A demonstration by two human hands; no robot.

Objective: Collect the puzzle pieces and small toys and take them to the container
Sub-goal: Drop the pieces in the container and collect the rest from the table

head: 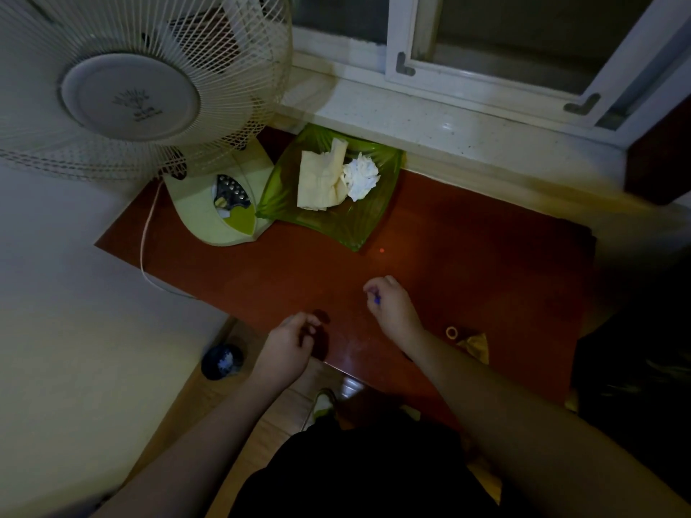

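Table [467, 256] first, since it fills most of the view: dark reddish top, running from the near edge up to a pale windowsill [430, 117] on the far side. Big white fan [131, 91] takes over the far left, and its cream base [209, 214] sits on the table with a thin cord [144, 252] trailing toward the near left. Just right of that base, touching it or close to it, is a green see-through tray [347, 226] with a folded beige paper [318, 181] and a crumpled white tissue [361, 177] lying in it.

Now the hands. Left hand [286, 347] hangs over the near edge of the table with fingers curled in, and too dark to say if it's got anything. Right hand [390, 306] is further in, above the middle of the table, fingers curled around a small blue piece [377, 300] that just pokes out at the fingertips.

Small stuff: a dark round thing [222, 361] sits down on the floor at the near left, a yellowish scrap [476, 345] and a little pale ring [451, 333] lie on the table just right of the right forearm, and a tiny red dot [381, 250] sits just near of the tray's near corner.
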